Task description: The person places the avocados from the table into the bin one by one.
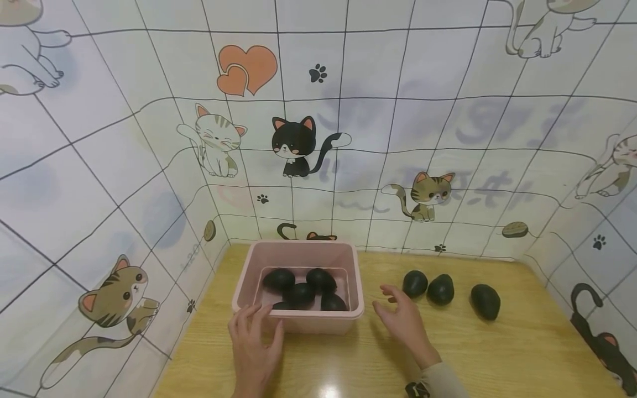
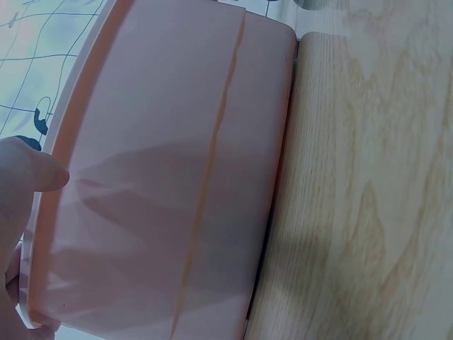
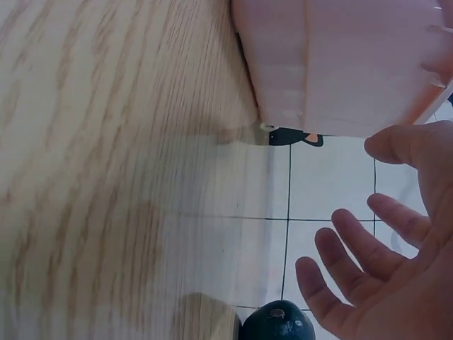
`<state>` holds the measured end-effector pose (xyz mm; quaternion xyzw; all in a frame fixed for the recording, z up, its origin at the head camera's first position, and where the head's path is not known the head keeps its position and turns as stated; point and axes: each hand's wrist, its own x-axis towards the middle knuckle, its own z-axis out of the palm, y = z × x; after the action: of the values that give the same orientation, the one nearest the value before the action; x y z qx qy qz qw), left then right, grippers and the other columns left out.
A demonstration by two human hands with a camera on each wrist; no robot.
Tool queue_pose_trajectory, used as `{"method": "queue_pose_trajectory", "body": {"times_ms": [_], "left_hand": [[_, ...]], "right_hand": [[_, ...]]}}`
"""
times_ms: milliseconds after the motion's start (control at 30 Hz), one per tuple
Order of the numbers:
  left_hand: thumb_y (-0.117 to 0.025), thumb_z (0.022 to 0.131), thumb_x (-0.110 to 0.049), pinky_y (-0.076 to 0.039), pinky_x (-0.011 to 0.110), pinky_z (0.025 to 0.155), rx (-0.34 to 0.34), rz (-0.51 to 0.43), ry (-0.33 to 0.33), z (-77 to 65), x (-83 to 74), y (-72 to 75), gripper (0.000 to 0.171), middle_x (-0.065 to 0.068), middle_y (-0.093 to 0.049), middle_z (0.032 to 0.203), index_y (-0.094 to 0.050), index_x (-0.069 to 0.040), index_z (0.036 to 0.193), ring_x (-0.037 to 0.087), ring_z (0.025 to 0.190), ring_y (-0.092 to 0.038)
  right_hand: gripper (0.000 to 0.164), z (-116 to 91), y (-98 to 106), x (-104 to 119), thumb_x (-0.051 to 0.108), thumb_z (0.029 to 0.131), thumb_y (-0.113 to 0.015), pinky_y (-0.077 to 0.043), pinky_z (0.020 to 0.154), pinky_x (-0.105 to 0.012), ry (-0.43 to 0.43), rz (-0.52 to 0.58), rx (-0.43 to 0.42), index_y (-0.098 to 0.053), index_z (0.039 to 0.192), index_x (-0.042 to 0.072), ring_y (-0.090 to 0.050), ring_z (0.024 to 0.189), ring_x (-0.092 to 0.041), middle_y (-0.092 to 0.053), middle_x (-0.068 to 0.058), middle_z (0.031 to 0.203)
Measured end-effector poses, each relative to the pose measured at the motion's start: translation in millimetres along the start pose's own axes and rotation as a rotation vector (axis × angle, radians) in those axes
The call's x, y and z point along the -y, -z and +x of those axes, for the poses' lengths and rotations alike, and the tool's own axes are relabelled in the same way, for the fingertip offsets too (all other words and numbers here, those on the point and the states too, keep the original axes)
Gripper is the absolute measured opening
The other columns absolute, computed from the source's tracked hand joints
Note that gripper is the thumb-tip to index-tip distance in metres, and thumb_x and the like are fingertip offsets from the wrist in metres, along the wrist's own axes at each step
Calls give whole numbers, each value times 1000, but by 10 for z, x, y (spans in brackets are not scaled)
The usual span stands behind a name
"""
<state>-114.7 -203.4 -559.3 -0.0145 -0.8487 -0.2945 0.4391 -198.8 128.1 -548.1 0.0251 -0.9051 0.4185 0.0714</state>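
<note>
A pink plastic bin (image 1: pixel 318 314) stands on the table with several dark avocados (image 1: pixel 298 296) inside. My left hand (image 1: pixel 254 342) grips the bin's near rim at the left corner. In the left wrist view, its thumb (image 2: pixel 35 166) lies on the outside of the rim, with other fingers partly hidden. To the right of the bin, my right hand (image 1: pixel 403 323) is held spread and holds nothing. Beside it lie two avocados close together, one (image 1: pixel 415 283) left of the other (image 1: pixel 440 289). A third avocado (image 1: pixel 485 302) lies farther right.
The wooden table (image 1: pixel 537 337) is bounded at the back and sides by a white cloth (image 1: pixel 368 127) with a grid and cartoon cats. The bin's far side is near the back cloth.
</note>
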Motion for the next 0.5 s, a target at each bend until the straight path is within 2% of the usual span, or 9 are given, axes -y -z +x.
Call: {"method": "queue_pose_trajectory", "body": {"times_ms": [167, 500], "left_hand": [[-86, 78, -19, -39, 54, 101, 8, 8, 12, -6, -1, -1, 42, 20, -64, 126, -73, -9, 116, 43, 125, -49], [-84, 81, -21, -39, 55, 104, 35, -11, 37, 2, -37, 22, 40, 22, -64, 127, -73, -9, 118, 44, 126, -48]], "right_hand": [[55, -2, 40, -56, 30, 99, -74, -52, 102, -59, -55, -18, 6, -60, 147, 9, -62, 129, -38, -67, -15, 143], [56, 28, 75, -146, 32, 100, -71, -51, 104, -59, -81, -37, 15, -57, 149, 8, -61, 129, -39, -65, -18, 145]]}}
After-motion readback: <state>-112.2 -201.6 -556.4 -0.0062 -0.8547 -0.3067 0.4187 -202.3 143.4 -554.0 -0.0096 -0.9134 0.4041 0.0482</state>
